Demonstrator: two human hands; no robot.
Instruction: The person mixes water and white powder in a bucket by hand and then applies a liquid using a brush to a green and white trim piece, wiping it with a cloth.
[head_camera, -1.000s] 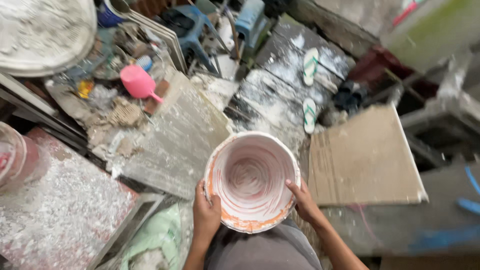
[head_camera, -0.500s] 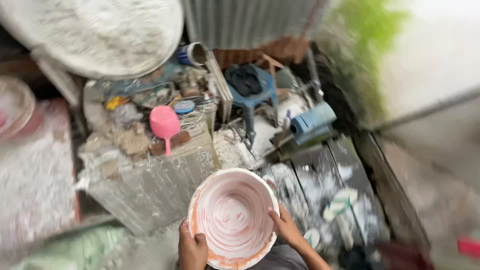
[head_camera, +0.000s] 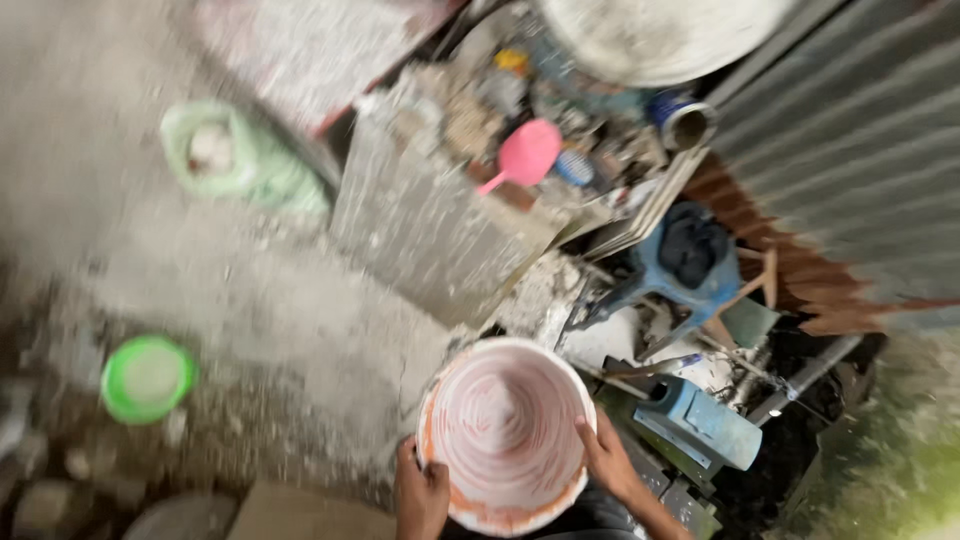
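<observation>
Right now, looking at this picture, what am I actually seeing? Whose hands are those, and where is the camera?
There is no machine here: a person wears the camera on their head, so you look down as they do. The picture is blurred. Their left hand and right hand each have a grip on the rim of a round bucket, orange outside, its inside smeared white and pink, and seemingly empty. Below is a dusty, plaster-spattered floor. On it stand a green bowl and a green sack. Further off, a pink scoop lies among clutter, beside a blue plastic stool.
</observation>
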